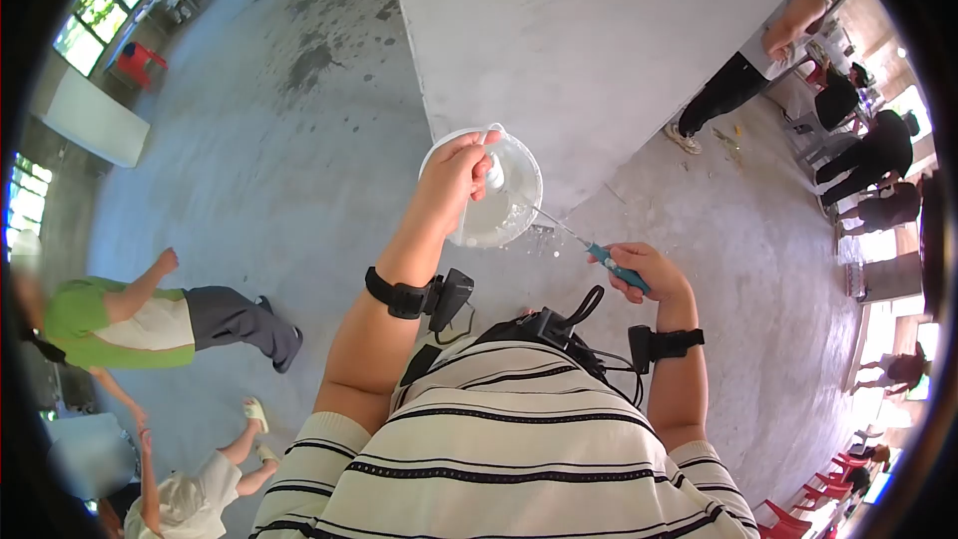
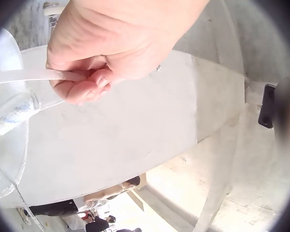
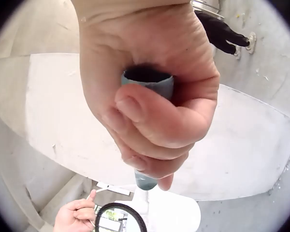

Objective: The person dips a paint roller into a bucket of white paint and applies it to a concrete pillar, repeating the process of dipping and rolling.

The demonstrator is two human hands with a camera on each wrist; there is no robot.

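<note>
In the head view my left hand [image 1: 454, 180] grips the white handle strap of a round white bucket [image 1: 537, 175]. My right hand [image 1: 649, 268] curls round the teal handle [image 1: 631, 281] of a tool, right of the bucket; its thin metal shaft [image 1: 561, 225] reaches over the rim. A white roller-like piece [image 2: 13, 118] shows inside the bucket [image 2: 12, 164] in the left wrist view, beside my left hand [image 2: 111, 46]. Whether the shaft joins it, I cannot tell. The right wrist view has my right hand [image 3: 154, 116] closed round the teal handle [image 3: 146, 181].
A large pale panel or column [image 1: 589, 50] rises just beyond the bucket. One person in a green top [image 1: 120, 319] stands at the left. Another person in dark trousers [image 1: 726, 90] is at upper right. Red chairs [image 1: 823, 489] stand lower right.
</note>
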